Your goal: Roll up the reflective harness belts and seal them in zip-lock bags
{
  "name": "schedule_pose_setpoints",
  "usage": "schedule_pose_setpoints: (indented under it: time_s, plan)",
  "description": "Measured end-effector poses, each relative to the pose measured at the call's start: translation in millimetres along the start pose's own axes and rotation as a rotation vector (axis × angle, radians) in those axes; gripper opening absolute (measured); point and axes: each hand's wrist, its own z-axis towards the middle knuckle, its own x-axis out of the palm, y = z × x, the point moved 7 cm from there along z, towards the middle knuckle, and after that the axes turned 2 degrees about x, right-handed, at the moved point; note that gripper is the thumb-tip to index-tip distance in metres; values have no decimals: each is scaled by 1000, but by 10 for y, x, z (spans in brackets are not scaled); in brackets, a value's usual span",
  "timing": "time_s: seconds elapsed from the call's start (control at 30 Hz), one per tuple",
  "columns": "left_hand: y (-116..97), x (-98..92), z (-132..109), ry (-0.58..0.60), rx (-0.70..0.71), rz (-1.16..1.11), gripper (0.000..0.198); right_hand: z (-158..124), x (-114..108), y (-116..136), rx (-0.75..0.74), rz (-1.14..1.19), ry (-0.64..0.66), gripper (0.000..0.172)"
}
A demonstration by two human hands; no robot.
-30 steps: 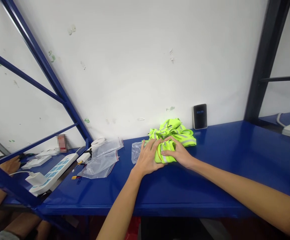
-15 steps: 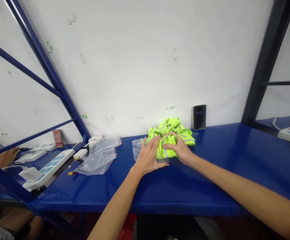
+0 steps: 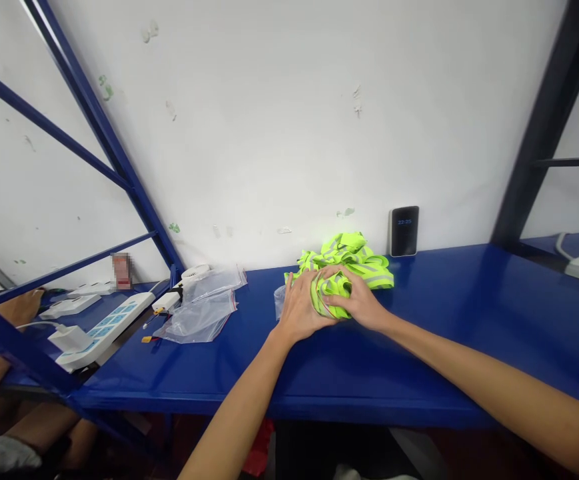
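My left hand point(image 3: 303, 308) curls round a clear plastic bag point(image 3: 279, 301), mostly hidden behind the fingers. At the bag's mouth, a rolled neon-yellow reflective vest point(image 3: 338, 288) shows its coiled end, with grey stripes among the folds. From the right side, my right hand point(image 3: 362, 300) grips this roll, its thumb pressed on the front. How deep the roll sits in the bag is hidden. Just behind both hands lies a loose heap of the same neon-yellow reflective fabric point(image 3: 352, 250), against the wall.
Flat zip bags point(image 3: 204, 317) lie on the blue table point(image 3: 399, 373) at left, near a small white fan point(image 3: 196, 272) and cables. A black device point(image 3: 404, 231) showing a clock leans on the wall. Beyond the blue frame are a power strip point(image 3: 109, 330) and another person's hand point(image 3: 19, 308).
The bundle between my hands has turned so its coiled end faces me. My left fingers now wrap closer round it, and less of the bag shows.
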Motion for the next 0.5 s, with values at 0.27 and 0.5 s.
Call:
schedule_pose_setpoints:
  time_s: [0.27,0.5]
  plan:
    - [-99,23,-17,-26,70,-69,91,-52,35,-260,79,-40,61,59]
    - [-129,-44,-55,-109,361,77,90,-41,-51,-316,495,392,545,65]
